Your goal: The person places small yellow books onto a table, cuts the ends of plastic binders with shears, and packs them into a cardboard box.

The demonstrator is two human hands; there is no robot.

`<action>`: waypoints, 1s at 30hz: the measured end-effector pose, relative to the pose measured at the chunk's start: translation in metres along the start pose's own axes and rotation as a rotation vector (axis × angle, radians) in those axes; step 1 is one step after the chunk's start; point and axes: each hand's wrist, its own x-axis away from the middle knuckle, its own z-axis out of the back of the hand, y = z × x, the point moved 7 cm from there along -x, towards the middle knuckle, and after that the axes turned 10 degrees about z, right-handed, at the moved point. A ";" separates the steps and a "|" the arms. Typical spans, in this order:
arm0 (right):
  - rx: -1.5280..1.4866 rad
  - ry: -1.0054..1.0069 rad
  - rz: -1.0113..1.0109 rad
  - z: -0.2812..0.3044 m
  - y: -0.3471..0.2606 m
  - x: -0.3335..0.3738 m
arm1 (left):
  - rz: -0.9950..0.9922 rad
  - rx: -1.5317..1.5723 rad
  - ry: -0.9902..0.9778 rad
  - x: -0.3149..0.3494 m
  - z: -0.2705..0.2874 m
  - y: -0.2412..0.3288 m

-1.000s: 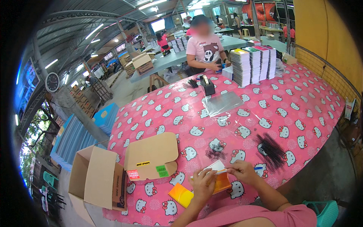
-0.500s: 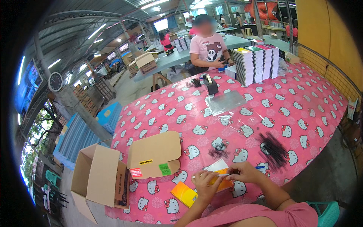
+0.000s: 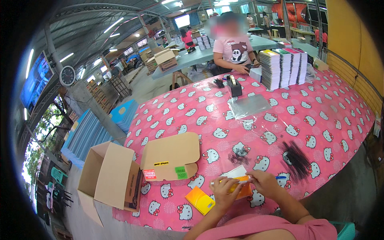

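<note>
Close to the table's near edge, my left hand (image 3: 226,193) is closed on a small spiral notebook (image 3: 245,191) with an orange cover, its white page (image 3: 237,172) showing beyond my fingers. My right hand (image 3: 265,184) pinches at the notebook's upper edge, its fingertips meeting those of the left. What exactly lies between the fingertips is too small to make out. Left of my left hand, a yellow-orange spiral notebook (image 3: 201,200) lies flat. A blue pen (image 3: 281,177) rests just beyond my right wrist.
Black plastic coils lie in a heap (image 3: 296,162) and a smaller pile (image 3: 239,154). A flat cardboard piece (image 3: 172,154) and an open carton (image 3: 108,176) stand left. Farther off are a clear plastic sheet (image 3: 250,106), tape dispenser (image 3: 234,87), notebook stacks (image 3: 276,71) and a person (image 3: 234,54).
The whole view has shifted, so the table sits slightly farther right. My hands stay on the notebook, with only a small shift of the fingers.
</note>
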 end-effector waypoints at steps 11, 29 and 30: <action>0.160 0.001 0.054 0.004 -0.012 -0.005 | -0.025 0.019 -0.004 0.003 0.000 -0.002; 0.306 0.079 0.213 -0.008 -0.028 -0.006 | -0.035 -0.004 -0.010 0.006 0.006 -0.002; 0.306 0.085 0.212 -0.008 -0.026 -0.005 | -0.038 0.011 -0.004 0.005 0.007 0.000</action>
